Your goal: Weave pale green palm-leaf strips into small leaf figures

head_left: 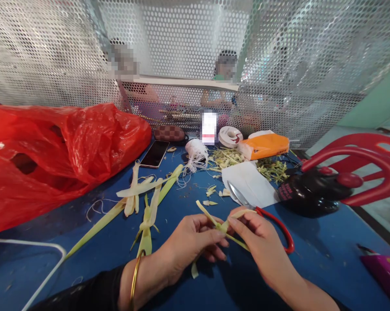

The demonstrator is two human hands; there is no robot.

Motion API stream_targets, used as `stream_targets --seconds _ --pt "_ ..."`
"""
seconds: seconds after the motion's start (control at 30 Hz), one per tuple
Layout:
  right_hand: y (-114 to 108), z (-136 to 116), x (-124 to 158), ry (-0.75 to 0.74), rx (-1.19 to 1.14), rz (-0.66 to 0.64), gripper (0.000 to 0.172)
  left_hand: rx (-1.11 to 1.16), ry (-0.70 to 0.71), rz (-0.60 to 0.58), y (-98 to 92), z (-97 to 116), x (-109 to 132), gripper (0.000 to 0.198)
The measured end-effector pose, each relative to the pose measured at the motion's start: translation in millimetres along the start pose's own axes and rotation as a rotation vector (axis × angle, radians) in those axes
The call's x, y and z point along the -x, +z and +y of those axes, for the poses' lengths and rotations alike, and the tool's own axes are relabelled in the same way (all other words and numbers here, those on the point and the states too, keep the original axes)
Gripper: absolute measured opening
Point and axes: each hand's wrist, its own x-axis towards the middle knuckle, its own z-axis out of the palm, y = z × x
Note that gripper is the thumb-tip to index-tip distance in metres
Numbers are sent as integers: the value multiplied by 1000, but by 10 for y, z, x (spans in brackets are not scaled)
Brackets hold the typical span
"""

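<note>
Between my two hands is a small pale-green piece of knotted leaf strips [220,226], its narrow ends sticking out on several sides. My left hand [195,237] pinches it from the left, thumb on top. From the right, my right hand [255,231] grips one strip of it between thumb and fingers. Red-handled scissors [281,224] lie just beyond my right hand, their blades on a white paper [251,183]. Left of my hands rests a finished-looking knotted leaf piece [145,226], with loose leaf strips [135,190] above it.
A red plastic bag [68,160] fills the left side. Further back are a phone [155,153], white thread [196,151], a ribbon spool [230,136], an orange packet [268,146] and leaf scraps [227,157]. A black pot-like object [311,194] stands right.
</note>
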Motion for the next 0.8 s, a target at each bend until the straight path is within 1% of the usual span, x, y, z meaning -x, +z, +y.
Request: stream_targets --seconds 0.07,0.17,0.33,0.43,0.47,0.53,0.57,0.6,0.63,0.67,0.7,0.73,0.8 --pt "4 -18 7 -24 73 -24 22 -43 -3 -7 5 -12 7 38" --pt "14 -43 22 -51 158 -45 20 -153 -3 4 16 -47 11 35" --pt "19 -25 40 -60 185 -48 24 -183 36 30 9 -56 7 26" --pt "0 -2 45 -54 212 -34 24 -222 17 52 -3 -32 6 21" --pt "-13 -4 47 -79 248 -8 20 -247 11 60 -3 -27 8 19" --pt "-49 -28 52 -189 353 63 9 -311 20 46 2 -27 16 15" --pt "-67 -49 56 -255 408 76 11 -346 32 18 8 -32 23 14" --pt "-80 -74 59 -310 448 54 14 -382 46 -20 14 -41 31 12" --pt "-87 -100 63 -336 473 -8 12 -420 58 -57 19 -55 39 12" --pt "-84 -123 66 -326 483 -96 7 -461 69 -87 23 -71 47 13" --pt "-71 -142 69 -284 480 -183 4 -506 72 -111 26 -89 55 13" --pt "-52 -154 72 -228 464 -254 8 -550 74 -125 27 -107 62 15" --pt "-4 -161 79 -122 409 -322 16 -619 70 -147 25 -133 74 19"
